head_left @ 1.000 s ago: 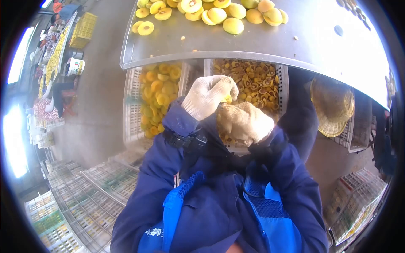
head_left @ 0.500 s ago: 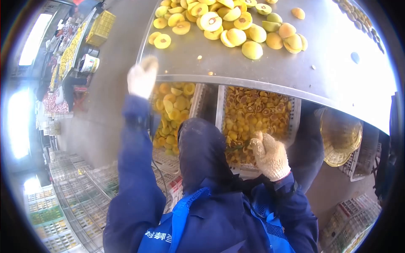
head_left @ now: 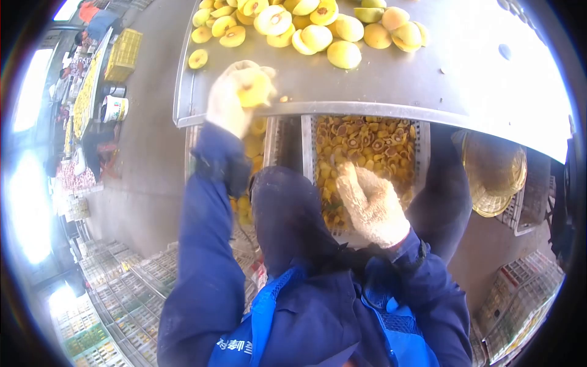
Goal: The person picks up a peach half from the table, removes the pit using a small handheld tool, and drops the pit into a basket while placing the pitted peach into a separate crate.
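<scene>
Your view comes through a fisheye lens, so a black ring frames everything and the straight edge of the steel surface bows into a curve, with the crates far below it squeezed and smeared toward the rim. Daylight pours in hard: the far right end of that surface is blown out to plain white glare, and windows well to its left burn out the same way, while the space under it sits in softer shade. Your left hand at its near edge is motion-blurred and pale, whereas your right hand below it shows its glove weave fairly crisply.
</scene>
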